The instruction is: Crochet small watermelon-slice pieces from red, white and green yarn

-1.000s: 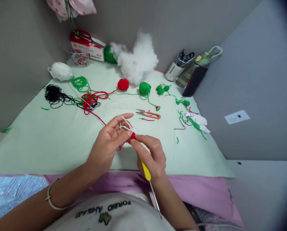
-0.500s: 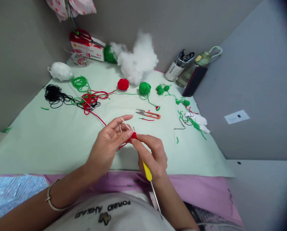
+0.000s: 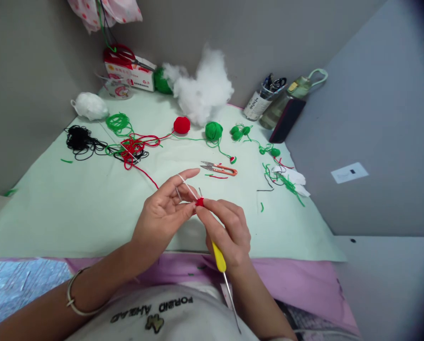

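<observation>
Between thumb and fingers, my left hand [image 3: 164, 206] pinches a small red crochet piece [image 3: 199, 202]. White yarn [image 3: 187, 184] loops over its raised index finger and runs down to the piece. My right hand [image 3: 229, 232] grips a crochet hook [image 3: 218, 257] by its yellow handle, with the fingertips at the red piece. A thin metal tip shows just above the piece; the handle's other metal end points down toward my shirt. Red yarn [image 3: 146, 175] trails from behind my left hand to a loose red tangle [image 3: 131, 149].
Orange thread snips [image 3: 221, 168] lie just beyond my hands. Behind them are a red yarn ball [image 3: 182, 125], a green yarn ball [image 3: 213, 131] and white stuffing [image 3: 202, 90]. Black yarn [image 3: 79, 139] is at left; green scraps [image 3: 288, 182], a pen cup [image 3: 257, 104] and a bottle [image 3: 275, 111] at right.
Both hands have shifted slightly right with the red piece. The left index finger is stretched out a little more, and the red strand below the piece is now hidden.
</observation>
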Action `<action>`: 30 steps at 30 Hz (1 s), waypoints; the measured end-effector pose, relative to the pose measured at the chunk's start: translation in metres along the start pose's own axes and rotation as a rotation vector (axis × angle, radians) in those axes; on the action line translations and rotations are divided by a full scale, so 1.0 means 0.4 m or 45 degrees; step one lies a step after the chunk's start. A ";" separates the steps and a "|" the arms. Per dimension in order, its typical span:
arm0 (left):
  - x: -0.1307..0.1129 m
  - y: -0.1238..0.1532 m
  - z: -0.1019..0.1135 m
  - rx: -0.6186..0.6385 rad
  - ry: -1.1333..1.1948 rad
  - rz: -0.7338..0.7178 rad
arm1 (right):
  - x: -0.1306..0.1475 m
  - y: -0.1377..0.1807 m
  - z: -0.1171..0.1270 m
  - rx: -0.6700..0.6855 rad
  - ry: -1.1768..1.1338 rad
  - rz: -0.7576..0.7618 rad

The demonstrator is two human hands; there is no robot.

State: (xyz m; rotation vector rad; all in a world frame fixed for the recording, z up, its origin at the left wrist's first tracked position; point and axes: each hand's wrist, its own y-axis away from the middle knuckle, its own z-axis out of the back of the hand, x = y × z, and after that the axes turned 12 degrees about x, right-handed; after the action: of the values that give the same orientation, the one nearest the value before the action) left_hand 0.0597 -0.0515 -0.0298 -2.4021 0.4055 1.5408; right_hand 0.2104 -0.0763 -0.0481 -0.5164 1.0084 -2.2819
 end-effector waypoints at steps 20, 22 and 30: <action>-0.026 0.001 0.029 0.180 0.176 0.286 | 0.014 -0.001 0.039 0.101 0.089 -0.011; -0.030 0.000 0.034 0.183 0.194 0.301 | 0.014 -0.001 0.047 0.149 0.109 -0.018; -0.029 -0.012 0.029 0.198 0.354 0.396 | 0.009 -0.001 0.032 0.051 0.002 -0.003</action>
State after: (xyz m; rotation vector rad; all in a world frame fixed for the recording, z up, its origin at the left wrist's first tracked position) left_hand 0.0471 -0.0419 -0.0235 -2.5224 0.9583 1.2262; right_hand 0.2147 -0.0853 -0.0394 -0.4996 0.9611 -2.3002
